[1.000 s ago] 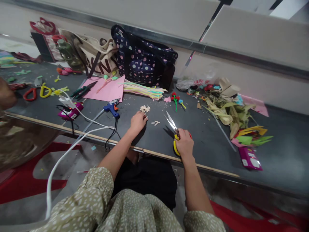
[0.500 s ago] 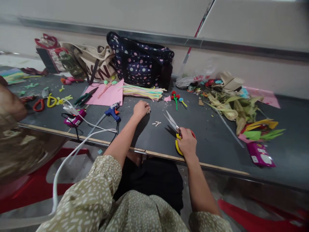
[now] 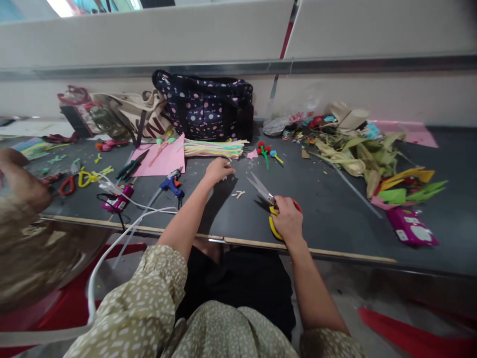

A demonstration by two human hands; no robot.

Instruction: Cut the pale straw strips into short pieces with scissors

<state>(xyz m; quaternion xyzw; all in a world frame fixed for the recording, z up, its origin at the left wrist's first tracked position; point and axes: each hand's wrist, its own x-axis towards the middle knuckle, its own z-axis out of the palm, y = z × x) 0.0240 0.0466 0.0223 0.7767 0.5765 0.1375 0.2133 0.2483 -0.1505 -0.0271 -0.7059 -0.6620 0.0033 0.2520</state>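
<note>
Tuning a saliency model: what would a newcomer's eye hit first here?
Probably the big dotted bag, standing at the back of the table. Next, likely the scissors in the right hand, near the front edge, then the bright purple block at far right.

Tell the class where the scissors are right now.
In the head view, the scissors are right of centre, in the person's right hand over the dark table, just right of a few small pale pieces.
</note>
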